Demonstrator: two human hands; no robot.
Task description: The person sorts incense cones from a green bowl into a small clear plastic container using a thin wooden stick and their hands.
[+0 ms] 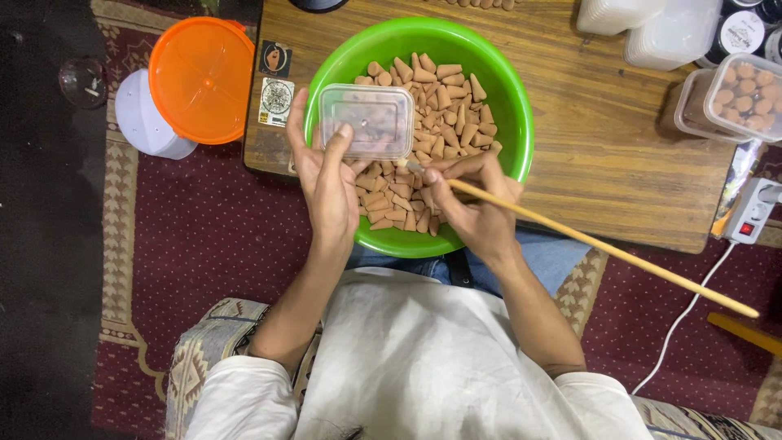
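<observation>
My left hand (326, 183) holds a small clear plastic box (366, 121) over the left side of a green bowl (513, 106). The bowl is full of brown cone-shaped pieces (444, 98). In my right hand (475, 204) is a long thin wooden stick (619, 253), gripped near its front end; the stick's tip touches the cones just below the box. The rest of the stick runs out to the lower right. The green bowl sits at the near edge of a low wooden table (603, 138), above my lap.
An orange lid (202, 77) sits on a white container (142, 122) to the left on a dark red rug (204, 236). Filled and stacked clear boxes (745, 94) stand at the table's right. A white power strip (753, 212) with cable lies at the right edge.
</observation>
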